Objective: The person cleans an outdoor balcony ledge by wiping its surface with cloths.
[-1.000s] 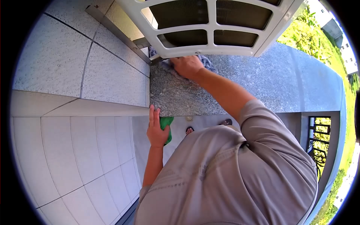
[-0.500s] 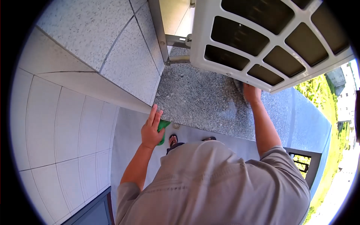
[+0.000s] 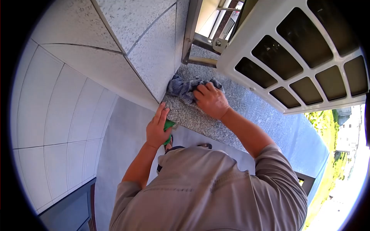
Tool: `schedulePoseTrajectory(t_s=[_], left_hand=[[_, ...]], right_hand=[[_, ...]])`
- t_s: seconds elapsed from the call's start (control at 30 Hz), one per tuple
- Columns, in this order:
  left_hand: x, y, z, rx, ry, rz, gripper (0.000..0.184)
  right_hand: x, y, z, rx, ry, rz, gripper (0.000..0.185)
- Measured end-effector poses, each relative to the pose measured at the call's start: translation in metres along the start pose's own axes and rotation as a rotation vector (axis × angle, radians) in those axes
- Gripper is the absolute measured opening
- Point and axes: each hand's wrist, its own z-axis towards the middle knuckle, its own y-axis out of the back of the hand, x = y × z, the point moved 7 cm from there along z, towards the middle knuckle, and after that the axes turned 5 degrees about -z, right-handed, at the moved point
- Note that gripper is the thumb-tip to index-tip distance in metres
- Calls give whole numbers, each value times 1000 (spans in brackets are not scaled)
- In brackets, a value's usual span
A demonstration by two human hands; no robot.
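Cloth [image 3: 181,87], grey-blue, bunched on speckled stone ledge [image 3: 192,119], one end right by the tiled wall [image 3: 150,50], other end under the right hand [image 3: 212,102]. Right hand: fingers curled down over it, gripping the bunch. Left hand [image 3: 157,131] at the ledge's near corner, fingers fairly straight, tips by the edge, green rag [image 3: 168,124] held against the palm; how firmly, can't tell. Cloth looks light, soft, floppy, thick-piled; should fold to any grip, not fragile. Wet or dry, can't tell; if wet, heavier and a bit slippery. Best hold: flat palm with fingers spread over the thick middle, since the loose end would trail or bunch. Stone looks rough, so likely some drag, and snagging is possible. Metal bracket [image 3: 202,61] and white unit [image 3: 229,63] sit close beyond; knuckles could knock them. Green rag looks soft too, mostly hidden, best pinched at its bulk.
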Motion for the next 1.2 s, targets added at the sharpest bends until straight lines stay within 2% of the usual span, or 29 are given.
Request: schedulePoseTrajectory(t_s=[0.07, 0.13, 0.3, 0.5, 0.6, 0.7, 0.8, 1.03, 1.1, 1.2], left_hand=[[-2, 4, 5, -4, -12, -7, 81], [0, 5, 3, 30, 1, -5, 83], [2, 2, 2, 58, 19, -1, 88], [-1, 3, 9, 99, 61, 35, 92], [0, -1, -3, 132, 85, 32, 92], [0, -3, 1, 109, 46, 60, 91], [-5, -3, 2, 94, 36, 70, 89], [-10, -2, 5, 270, 122, 97, 97], [-13, 0, 9, 339, 173, 89, 96], [-14, 1, 9, 381, 187, 64, 96]], right_hand=[[-61, -16, -7, 70, -176, -43, 25], [-110, -41, -1, -7, -294, -64, 28], [-164, -89, 40, -87, -564, -18, 30], [-177, -112, 84, -125, -633, 54, 32], [-178, -108, 69, -93, -618, 64, 33], [-178, -87, 29, -72, -652, 44, 35], [-191, -60, -41, -46, -779, 7, 36], [-265, 61, -292, 122, -1506, -220, 39], [-276, 90, -330, 206, -1635, -369, 41], [-285, 80, -341, 63, -1820, -401, 42]])
